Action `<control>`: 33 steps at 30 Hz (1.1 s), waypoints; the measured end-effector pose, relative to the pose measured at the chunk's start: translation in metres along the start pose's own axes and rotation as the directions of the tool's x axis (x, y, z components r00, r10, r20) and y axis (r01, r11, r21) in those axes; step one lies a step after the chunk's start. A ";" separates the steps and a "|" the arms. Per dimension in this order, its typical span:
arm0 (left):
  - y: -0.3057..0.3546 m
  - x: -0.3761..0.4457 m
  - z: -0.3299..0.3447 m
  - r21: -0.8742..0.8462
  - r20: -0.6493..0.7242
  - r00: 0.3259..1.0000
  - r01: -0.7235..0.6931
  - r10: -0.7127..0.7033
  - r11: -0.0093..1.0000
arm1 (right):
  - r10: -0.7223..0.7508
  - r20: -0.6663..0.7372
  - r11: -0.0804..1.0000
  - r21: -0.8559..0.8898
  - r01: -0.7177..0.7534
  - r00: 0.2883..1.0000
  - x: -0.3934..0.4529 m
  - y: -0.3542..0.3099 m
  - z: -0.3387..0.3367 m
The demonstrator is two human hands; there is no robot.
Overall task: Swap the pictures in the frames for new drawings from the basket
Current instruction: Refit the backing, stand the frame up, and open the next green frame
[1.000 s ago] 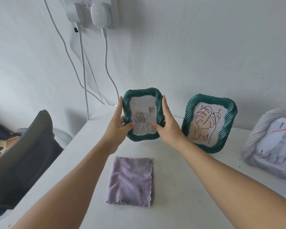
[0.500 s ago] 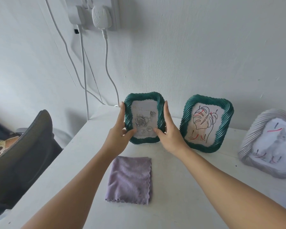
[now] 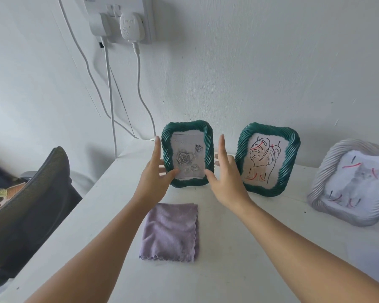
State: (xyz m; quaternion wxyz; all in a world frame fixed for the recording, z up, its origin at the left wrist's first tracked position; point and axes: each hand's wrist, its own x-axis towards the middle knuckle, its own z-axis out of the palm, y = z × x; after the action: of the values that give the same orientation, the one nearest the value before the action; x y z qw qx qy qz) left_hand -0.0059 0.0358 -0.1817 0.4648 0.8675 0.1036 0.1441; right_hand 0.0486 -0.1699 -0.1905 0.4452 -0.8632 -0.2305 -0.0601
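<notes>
Three picture frames stand in a row on the white surface (image 3: pixel 239 270) against the wall. At the far left a dark mesh chair back (image 3: pixel 29 206) sits beside the surface, and white cables (image 3: pixel 109 101) hang down the wall from two plugs (image 3: pixel 120 25) in a socket. The left hand (image 3: pixel 154 174) is at the left edge of the first green frame (image 3: pixel 187 154), its fingers (image 3: pixel 157 147) straight along the frame's side and its thumb reaching across the lower part of the glass. This frame stands upright and shows a grey rose picture (image 3: pixel 187 158). In front of it a folded lilac cloth (image 3: pixel 171 231) lies flat between the two forearms. The right hand (image 3: pixel 227 180) is spread just beside the frame's right edge, fingers straight and relaxed; its thumb tip is near the lower right corner, though whether it touches is hard to tell. Neither hand curls around the frame. Next comes a second green frame (image 3: pixel 269 159), leaning back, with a leaf line drawing (image 3: pixel 264 158) in black and red. Well apart on the far right a pale grey frame (image 3: pixel 352 186) leans back, holding a cat picture (image 3: pixel 362 178) with red and black marks over it.
</notes>
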 end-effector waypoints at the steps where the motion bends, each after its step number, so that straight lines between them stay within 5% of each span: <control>1: 0.000 -0.003 0.000 0.007 -0.040 0.999 -0.014 0.014 1.000 | -0.030 -0.050 0.999 -0.026 0.029 0.998 -0.007 0.000 -0.004; 7: 0.029 -0.033 0.022 0.195 -0.224 0.941 -0.213 0.255 0.957 | -0.180 -0.364 0.980 -0.148 0.134 0.914 -0.039 0.015 -0.043; 14: 0.102 -0.038 0.092 0.188 0.099 0.863 -0.505 0.495 0.842 | -0.089 -0.466 0.978 -0.210 -0.012 0.880 -0.054 0.053 -0.100; 20: 0.123 -0.008 0.131 0.095 0.188 0.941 -0.301 0.280 0.949 | 0.154 -0.275 0.985 -0.035 -0.170 0.949 -0.048 0.060 -0.116; 24: 0.124 0.003 0.131 0.067 0.322 0.932 -0.196 0.165 0.978 | 0.277 -0.094 0.961 0.055 -0.273 0.956 -0.044 0.056 -0.132; 33: 0.119 -0.010 0.112 -0.245 0.413 0.899 -0.046 0.147 0.969 | 0.267 -0.061 0.939 0.240 -0.245 0.962 -0.061 0.044 -0.142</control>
State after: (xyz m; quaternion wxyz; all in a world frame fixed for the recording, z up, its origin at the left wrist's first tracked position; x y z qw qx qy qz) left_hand 0.0287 -0.1189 -0.1426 0.5652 0.8225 -0.0614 -0.0159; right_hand 0.0289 -0.3255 -0.1576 0.5564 -0.8247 -0.1008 -0.0146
